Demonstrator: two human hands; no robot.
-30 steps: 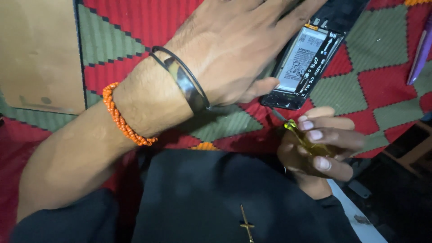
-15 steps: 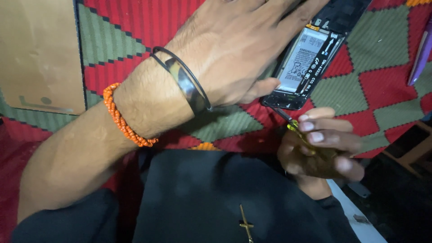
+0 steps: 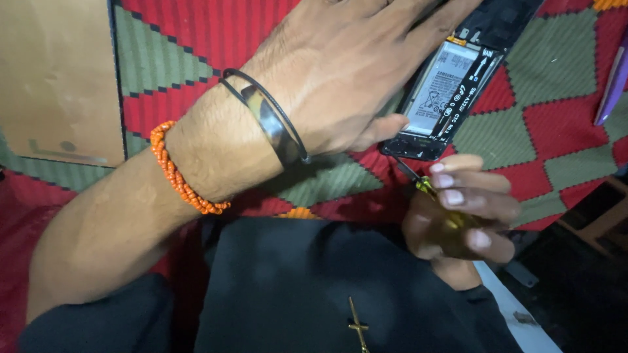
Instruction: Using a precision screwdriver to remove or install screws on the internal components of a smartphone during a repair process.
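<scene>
Both hands work at an opened phone (image 3: 458, 85) that lies back-up on a red and green patterned cloth (image 3: 556, 140). Left of the phone, a tan cardboard sheet (image 3: 55, 78) rests flat on the cloth, well apart from it. Coming in from the lower left, the left forearm crosses the cloth with an orange beaded bracelet (image 3: 180, 173) and, nearer the phone, a dark metal bangle (image 3: 271, 117) around the wrist. Left hand (image 3: 347, 78) lies palm-down with fingers spread over the phone's left edge, and its thumb presses against the lower left corner of the exposed battery area. Just below the phone's lower end, the right hand (image 3: 461, 209) is curled tight around the yellow handle of a small screwdriver (image 3: 428, 189), fingers pinching it; the thin dark shaft slants up and its tip meets the phone's bottom edge. Under both hands, nearest the camera, is the person's dark clothing (image 3: 314, 287) with a small gold cross pendant (image 3: 356, 325). Right of the phone, at the frame's edge, a purple object (image 3: 615, 82) lies on the cloth; what it is cannot be told.
</scene>
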